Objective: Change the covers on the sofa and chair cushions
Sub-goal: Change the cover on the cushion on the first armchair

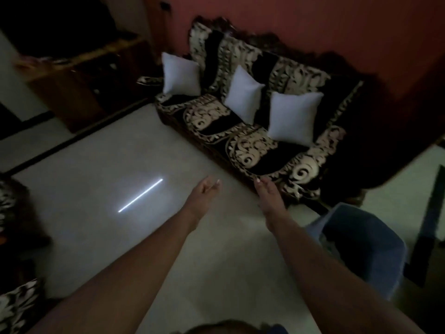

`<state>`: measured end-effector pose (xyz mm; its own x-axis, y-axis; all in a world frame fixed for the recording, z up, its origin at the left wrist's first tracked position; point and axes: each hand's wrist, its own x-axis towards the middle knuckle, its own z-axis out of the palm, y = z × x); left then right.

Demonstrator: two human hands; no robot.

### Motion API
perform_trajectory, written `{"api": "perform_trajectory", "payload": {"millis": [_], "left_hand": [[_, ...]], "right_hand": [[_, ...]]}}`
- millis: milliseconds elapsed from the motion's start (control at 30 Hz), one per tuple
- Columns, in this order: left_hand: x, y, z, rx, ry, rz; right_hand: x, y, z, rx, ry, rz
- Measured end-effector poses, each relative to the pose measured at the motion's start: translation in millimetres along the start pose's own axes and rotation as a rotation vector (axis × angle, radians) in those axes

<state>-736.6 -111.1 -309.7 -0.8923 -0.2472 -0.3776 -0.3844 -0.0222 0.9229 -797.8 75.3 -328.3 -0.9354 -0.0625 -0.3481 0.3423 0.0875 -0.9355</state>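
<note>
- While both arms reach forward over the pale floor [96,177], the left hand [204,189] hangs with fingers loosely curled, holding nothing.
- The right hand [267,194] has straight fingers close together, near the front edge of the sofa [243,141]; contact cannot be told.
- Three white cushions [244,94] lean upright against the patterned sofa back.
- A blue cloth [361,247] lies beside the right forearm.
</note>
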Motion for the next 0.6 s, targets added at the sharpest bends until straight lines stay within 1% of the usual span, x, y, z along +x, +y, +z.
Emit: {"api": "perform_trajectory", "payload": {"millis": [133,233,333,433,600], "left_hand": [[-26.5,16.8,-141.6,-0.069,0.178,0.09],[-47.9,26.7,-241.5,-0.096,0.303,0.142],[-70.6,24.6,-332.4,-0.121,0.424,0.159],[-89.4,20.5,-400.1,-0.143,0.531,0.126],[-88.0,1.5,-498.2,-0.173,0.72,0.093]], "right_hand": [[-16.1,-42.6,140.8,-0.112,-0.18,-0.085],[-28.0,-64.6,247.3,-0.126,-0.304,-0.138],[-45.8,-76.4,346.3,-0.147,-0.448,-0.166],[-61.5,-80.5,427.2,-0.173,-0.584,-0.186],[-64.4,-78.0,553.6,-0.236,-0.788,-0.193]]}}
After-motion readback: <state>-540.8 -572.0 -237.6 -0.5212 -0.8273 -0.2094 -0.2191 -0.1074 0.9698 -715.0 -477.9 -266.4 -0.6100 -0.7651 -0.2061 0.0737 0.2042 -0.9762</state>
